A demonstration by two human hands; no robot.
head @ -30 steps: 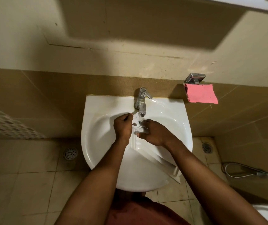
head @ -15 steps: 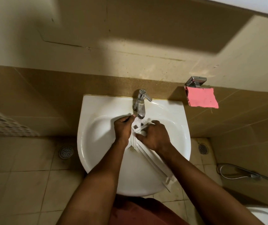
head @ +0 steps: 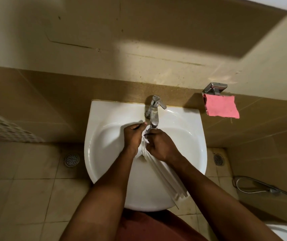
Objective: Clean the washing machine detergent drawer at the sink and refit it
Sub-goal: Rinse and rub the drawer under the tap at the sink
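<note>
The white detergent drawer (head: 167, 177) lies slanted across the white sink (head: 91, 150), its far end up under the chrome tap (head: 154, 111) and its near end over the sink's front rim. My right hand (head: 160, 146) grips the drawer's upper part from the right. My left hand (head: 132, 136) is curled just left of the drawer's top end, fingers closed round a thin stick-like tool, thumb tip beside the spout. Both hands hide the drawer's far end. Whether water runs cannot be told.
A pink cloth (head: 221, 108) hangs from a metal holder (head: 215, 88) on the tiled wall at the right. Floor drains (head: 71, 160) sit on either side of the sink. A spray hose (head: 254, 187) lies on the floor at the right, and a white fixture (head: 284, 233) shows at the bottom right.
The drawer has turned more onto its edge and moved closer under the spout. My hands have drawn together at its far end.
</note>
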